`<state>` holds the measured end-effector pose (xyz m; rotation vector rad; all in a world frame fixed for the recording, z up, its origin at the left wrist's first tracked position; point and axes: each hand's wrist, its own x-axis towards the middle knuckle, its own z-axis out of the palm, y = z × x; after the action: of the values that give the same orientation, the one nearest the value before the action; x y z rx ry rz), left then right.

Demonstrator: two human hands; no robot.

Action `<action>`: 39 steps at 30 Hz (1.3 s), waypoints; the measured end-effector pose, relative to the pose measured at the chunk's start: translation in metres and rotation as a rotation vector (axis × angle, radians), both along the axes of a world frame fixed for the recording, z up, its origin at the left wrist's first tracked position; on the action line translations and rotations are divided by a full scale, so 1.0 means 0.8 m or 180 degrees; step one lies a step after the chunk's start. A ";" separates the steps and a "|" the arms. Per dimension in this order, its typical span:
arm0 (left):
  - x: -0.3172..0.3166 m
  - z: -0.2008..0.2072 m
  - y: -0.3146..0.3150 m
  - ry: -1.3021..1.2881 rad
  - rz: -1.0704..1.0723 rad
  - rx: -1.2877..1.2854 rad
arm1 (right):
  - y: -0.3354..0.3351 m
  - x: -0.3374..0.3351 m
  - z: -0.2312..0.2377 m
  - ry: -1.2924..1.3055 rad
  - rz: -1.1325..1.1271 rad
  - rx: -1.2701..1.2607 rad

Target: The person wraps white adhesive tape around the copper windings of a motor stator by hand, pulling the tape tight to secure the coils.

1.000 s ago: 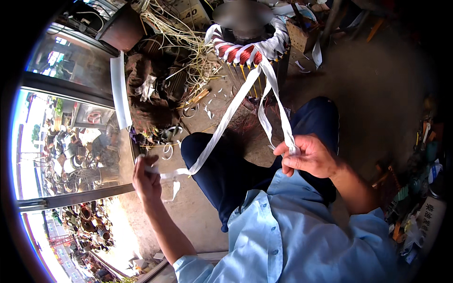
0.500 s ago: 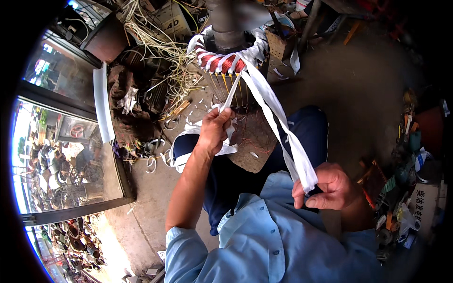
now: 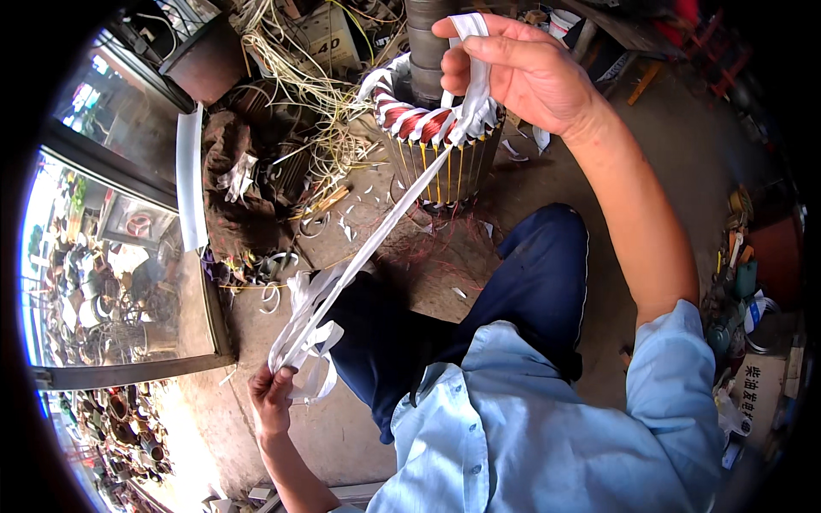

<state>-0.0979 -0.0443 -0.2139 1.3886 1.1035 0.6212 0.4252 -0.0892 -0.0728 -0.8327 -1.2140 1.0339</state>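
A motor stator (image 3: 413,167) stands on the floor ahead of me, with a ring of red-brown copper windings (image 3: 402,118) on top. White cloth tape (image 3: 363,256) wraps the windings in slanted turns. From the ring's near side, one length runs taut down to my left hand (image 3: 272,398), whose fingers are closed on it beside a loose bunch of the same tape. Raised above the ring, my right hand (image 3: 526,73) pinches a tape loop (image 3: 472,68) between thumb and fingers. Part of the ring's right side is hidden behind this hand.
A dark cylindrical post (image 3: 426,51) rises by the ring. Tangled pale wires (image 3: 295,94) lie to its left, near a dark cloth heap (image 3: 231,188). A glass-paned frame (image 3: 141,291) stands at left. Tape scraps and thin red wire litter the floor; boxes and clutter line the right.
My right hand has risen from near my lap to above the ring, carrying the tape loop. My left hand has pulled down and left, drawing its length of tape out longer.
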 end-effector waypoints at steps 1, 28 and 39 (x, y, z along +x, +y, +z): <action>-0.019 -0.006 -0.004 0.0004 0.0108 0.0004 | 0.012 0.004 -0.003 0.0049 -0.0109 -0.0098; -0.314 -0.076 -0.021 0.1549 0.1526 -0.0668 | 0.099 0.030 -0.113 -0.2461 -0.2157 -0.1103; -0.362 -0.091 -0.089 0.1874 0.1895 -0.1546 | 0.039 -0.048 -0.151 -0.3951 -0.2515 0.1241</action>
<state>-0.3874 -0.1156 -0.2866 0.8160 2.0255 0.3104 0.3870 -0.0580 -0.1935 -1.5201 -1.7433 -0.4958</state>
